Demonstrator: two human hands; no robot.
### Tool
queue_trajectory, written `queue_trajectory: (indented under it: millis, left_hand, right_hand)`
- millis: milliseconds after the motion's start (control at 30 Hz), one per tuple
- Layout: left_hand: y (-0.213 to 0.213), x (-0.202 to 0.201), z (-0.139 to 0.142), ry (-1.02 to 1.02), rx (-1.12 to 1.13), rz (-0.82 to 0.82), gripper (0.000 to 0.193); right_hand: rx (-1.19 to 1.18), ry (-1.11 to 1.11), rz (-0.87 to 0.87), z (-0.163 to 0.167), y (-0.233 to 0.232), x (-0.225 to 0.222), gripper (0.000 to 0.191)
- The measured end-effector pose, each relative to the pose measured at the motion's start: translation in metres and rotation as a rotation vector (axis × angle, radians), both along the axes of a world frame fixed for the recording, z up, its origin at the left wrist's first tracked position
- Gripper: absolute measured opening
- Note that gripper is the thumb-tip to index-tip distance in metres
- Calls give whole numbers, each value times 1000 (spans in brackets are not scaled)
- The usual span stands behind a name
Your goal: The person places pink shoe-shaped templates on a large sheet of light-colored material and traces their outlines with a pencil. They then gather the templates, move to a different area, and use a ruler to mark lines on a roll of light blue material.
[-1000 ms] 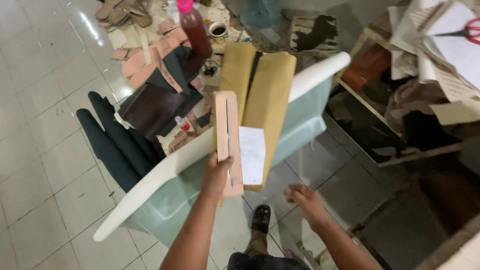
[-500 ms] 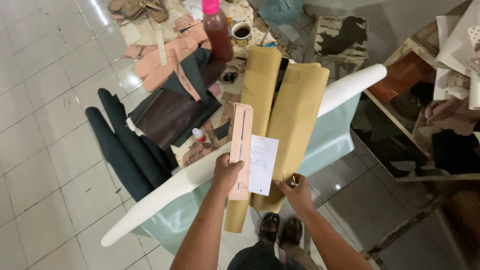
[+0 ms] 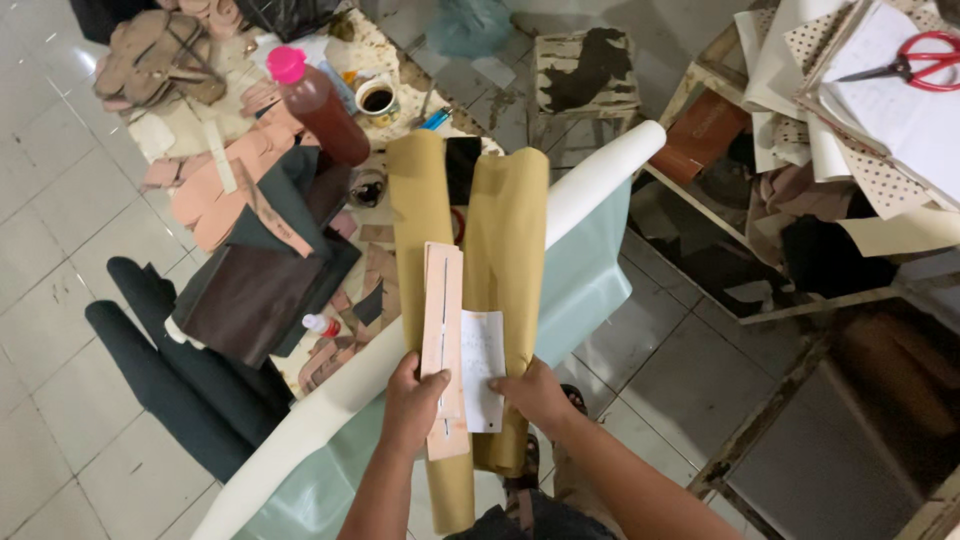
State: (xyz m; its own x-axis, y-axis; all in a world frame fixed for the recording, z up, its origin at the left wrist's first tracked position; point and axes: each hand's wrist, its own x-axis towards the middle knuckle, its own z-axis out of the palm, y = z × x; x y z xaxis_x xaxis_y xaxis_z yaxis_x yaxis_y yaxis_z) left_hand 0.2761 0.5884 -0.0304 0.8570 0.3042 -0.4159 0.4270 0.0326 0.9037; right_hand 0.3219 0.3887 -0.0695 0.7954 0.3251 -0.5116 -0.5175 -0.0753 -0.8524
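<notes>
Head view looks straight down; left hand [image 3: 412,400] is pinching a long pink pattern strip [image 3: 444,340] with a slit down the middle, thumb on top; right hand [image 3: 535,392] grips the lower edge of a small white paper slip [image 3: 482,368] just beside the strip; both lie on two tan rolls [image 3: 468,250] draped across a white roll [image 3: 470,310] with pale green sheet under it; up left on the floor there's a red bottle [image 3: 318,108] with pink cap, dark leather pieces [image 3: 262,290], pink cutouts [image 3: 215,195]; red scissors [image 3: 915,62] top right.
</notes>
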Motion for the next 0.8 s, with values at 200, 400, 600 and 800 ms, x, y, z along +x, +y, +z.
queue_trajectory:
  millis: [200,400,600,800]
  left_hand:
    - [-13,-9,32,-47,-20,100,25]
    - [-15,-14,68,6,-10,60,26]
    - [-19,-26,104,-73,-57,-92,22]
    - [-21,-18,121,-219,-138,-211,21]
  right_hand:
    - [-69,-123,140,36,-25,13,49]
    - [-100,79,183,55,-44,12,51]
    - [64,-153,184,74,-70,9,51]
    - [-368,-77,102,126,-141,47,43]
